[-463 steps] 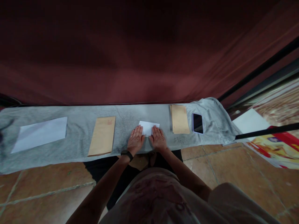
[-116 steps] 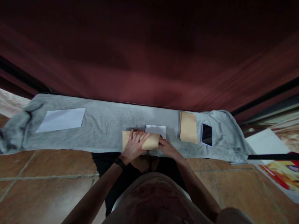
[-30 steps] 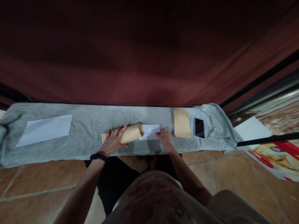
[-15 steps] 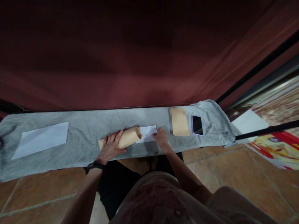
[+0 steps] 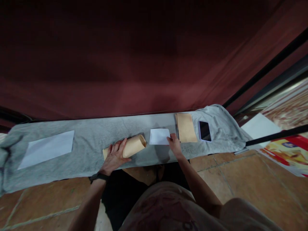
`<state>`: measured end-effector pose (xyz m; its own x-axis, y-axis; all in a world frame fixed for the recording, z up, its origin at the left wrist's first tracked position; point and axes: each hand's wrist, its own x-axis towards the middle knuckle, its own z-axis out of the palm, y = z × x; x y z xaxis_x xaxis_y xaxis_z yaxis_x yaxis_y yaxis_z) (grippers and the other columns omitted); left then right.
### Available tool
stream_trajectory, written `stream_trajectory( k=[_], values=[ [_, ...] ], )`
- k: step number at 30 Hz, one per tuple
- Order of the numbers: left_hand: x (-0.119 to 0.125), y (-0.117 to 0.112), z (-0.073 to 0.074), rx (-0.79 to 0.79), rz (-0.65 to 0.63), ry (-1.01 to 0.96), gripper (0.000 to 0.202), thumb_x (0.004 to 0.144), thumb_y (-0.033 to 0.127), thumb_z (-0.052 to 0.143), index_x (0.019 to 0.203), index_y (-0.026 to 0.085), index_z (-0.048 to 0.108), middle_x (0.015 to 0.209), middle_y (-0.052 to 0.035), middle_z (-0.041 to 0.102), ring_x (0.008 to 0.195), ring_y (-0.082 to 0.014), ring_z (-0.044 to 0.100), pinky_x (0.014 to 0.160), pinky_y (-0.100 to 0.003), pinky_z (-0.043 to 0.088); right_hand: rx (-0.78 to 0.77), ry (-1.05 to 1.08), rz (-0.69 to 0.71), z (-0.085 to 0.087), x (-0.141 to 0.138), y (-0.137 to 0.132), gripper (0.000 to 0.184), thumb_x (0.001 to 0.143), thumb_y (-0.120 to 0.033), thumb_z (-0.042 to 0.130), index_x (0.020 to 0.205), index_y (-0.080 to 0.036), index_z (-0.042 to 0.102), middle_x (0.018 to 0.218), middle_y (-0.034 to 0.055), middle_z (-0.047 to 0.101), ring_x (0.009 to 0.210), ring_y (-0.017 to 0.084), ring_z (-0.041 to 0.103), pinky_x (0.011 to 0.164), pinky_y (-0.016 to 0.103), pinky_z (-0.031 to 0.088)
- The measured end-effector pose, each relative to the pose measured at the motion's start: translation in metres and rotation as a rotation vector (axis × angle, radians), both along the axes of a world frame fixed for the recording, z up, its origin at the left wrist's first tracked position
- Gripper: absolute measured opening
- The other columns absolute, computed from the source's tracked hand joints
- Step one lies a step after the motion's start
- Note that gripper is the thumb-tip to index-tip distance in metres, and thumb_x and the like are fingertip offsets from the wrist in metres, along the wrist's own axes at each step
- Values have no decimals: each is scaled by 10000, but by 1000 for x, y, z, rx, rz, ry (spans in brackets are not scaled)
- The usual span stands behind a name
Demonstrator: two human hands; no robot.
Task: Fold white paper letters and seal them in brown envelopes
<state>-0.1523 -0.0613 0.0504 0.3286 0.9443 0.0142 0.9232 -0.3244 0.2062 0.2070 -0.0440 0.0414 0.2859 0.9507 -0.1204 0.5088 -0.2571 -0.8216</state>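
My left hand [image 5: 115,157] grips a brown paper envelope [image 5: 134,146] on the grey cloth, thumb along the near side and fingers over the far side. The envelope bulges, its open mouth facing right. My right hand [image 5: 174,143] pinches the right end of a small white paper [image 5: 159,136], which lies just right of the mouth, apart from it. Whether this paper is folded I cannot tell. Close beyond my right hand lies a stack of brown envelopes [image 5: 187,128].
A grey cloth [image 5: 91,131] covers the long narrow surface. At its left lies a larger white sheet [image 5: 48,149]; at the right, a phone [image 5: 205,131]. A dark red curtain-like backdrop [image 5: 134,89] rises behind. Black bars [image 5: 276,136] and a printed box [image 5: 286,154] are at right.
My right hand has moved right with the white paper, whose left end has come away from the envelope's mouth. My left hand stays on the envelope. The view has shifted slightly.
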Motion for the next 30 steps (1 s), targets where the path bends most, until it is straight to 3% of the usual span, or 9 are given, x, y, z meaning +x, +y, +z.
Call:
stream_trajectory(
  k=[3, 6, 10, 18, 23, 30],
  values=[
    [1, 2, -3, 5, 1, -6, 1104, 732, 479, 734, 1611, 238, 109, 1464, -169, 473, 1376, -384, 438, 1191, -617, 210, 121, 149, -56, 5, 12, -4, 225, 909, -394, 457, 1004, -222, 567, 963, 39, 678, 885, 194, 631, 752, 288, 551],
    [2, 4, -5, -19, -3, -35, 1121, 736, 480, 738, 1612, 246, 79, 1469, -171, 467, 1379, -382, 437, 1190, -620, 213, 177, 252, -26, 10, 11, -8, 213, 893, -415, 498, 902, -223, 589, 889, 20, 672, 865, 189, 611, 795, 278, 521],
    [3, 6, -8, -35, -4, -55, 1129, 738, 502, 738, 1615, 256, 70, 1463, -164, 471, 1377, -384, 439, 1193, -630, 203, 97, 174, 81, 13, 0, -14, 229, 919, -400, 501, 792, -239, 602, 761, -16, 642, 769, 174, 595, 731, 251, 491],
    [7, 4, -10, -8, -44, -32, 1147, 720, 499, 751, 1617, 227, 88, 1490, -183, 447, 1398, -400, 412, 1194, -637, 186, -158, 19, 288, 18, 4, -8, 236, 904, -197, 491, 742, -220, 662, 778, 21, 709, 663, 163, 660, 545, 213, 475],
    [10, 4, -9, 10, -56, -35, 1149, 714, 482, 762, 1616, 239, 92, 1491, -186, 447, 1398, -407, 415, 1189, -658, 177, -170, 9, 280, 20, 5, -1, 195, 888, -199, 566, 736, -213, 688, 724, 18, 706, 590, 139, 633, 503, 186, 431],
    [31, 4, -1, 14, -83, -26, 1162, 698, 453, 784, 1613, 214, 109, 1510, -206, 419, 1429, -412, 383, 1197, -665, 160, -105, -12, 278, 19, -15, -2, 296, 960, -286, 549, 711, -194, 679, 657, 8, 664, 631, 144, 628, 583, 206, 418]
  ],
)
